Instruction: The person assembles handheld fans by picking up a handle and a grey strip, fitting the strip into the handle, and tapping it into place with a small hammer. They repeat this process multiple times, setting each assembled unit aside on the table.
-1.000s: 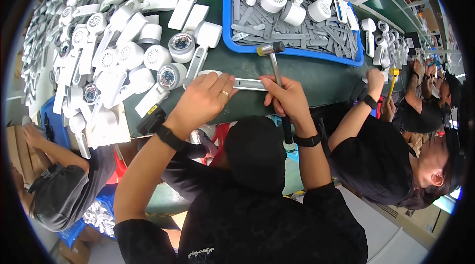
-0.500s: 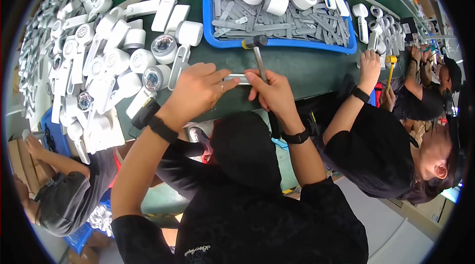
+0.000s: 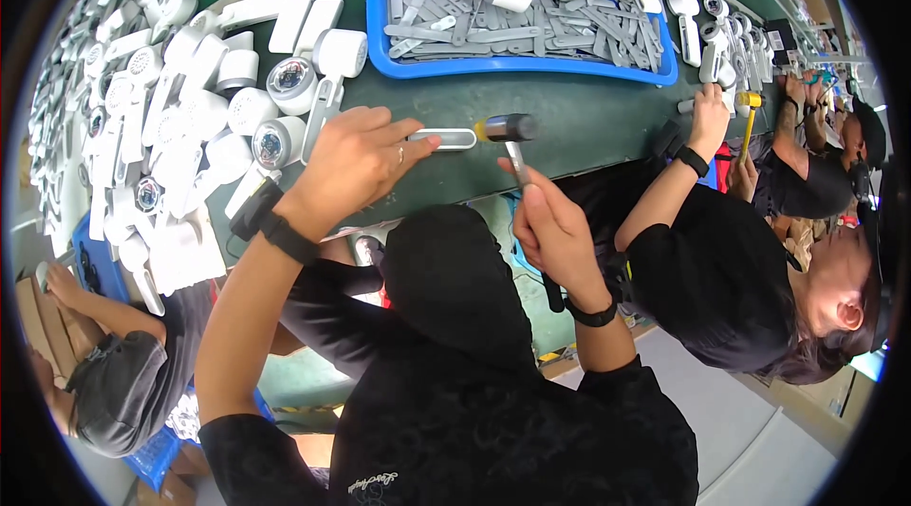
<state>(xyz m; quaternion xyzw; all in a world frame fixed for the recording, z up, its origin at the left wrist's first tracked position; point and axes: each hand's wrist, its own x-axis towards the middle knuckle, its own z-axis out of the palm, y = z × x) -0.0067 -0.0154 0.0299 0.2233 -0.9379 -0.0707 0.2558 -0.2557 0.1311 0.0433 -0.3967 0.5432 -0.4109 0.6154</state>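
Note:
My left hand (image 3: 353,162) is closed round one end of a white handle piece (image 3: 448,139) with a grey inset strip. The fingers hide the rest of that piece, and its rounded free end points right, low over the green table. My right hand (image 3: 560,233) grips a small mallet (image 3: 517,160) by its shaft. The mallet head, dark on one side and yellow on the other, is slightly blurred. Its yellow face is beside the free end of the white piece; whether they touch I cannot tell.
Many white handheld fans (image 3: 251,112) crowd the table on the left. A blue tray (image 3: 531,72) with grey strips and more fans stands ahead. To the right, a co-worker's hand (image 3: 710,117) is near a yellow-headed mallet (image 3: 750,101). Another person (image 3: 123,364) sits at left.
My right hand has left the white piece and moved right and down. The mallet head has come down toward the piece's free end. My left hand still holds the piece.

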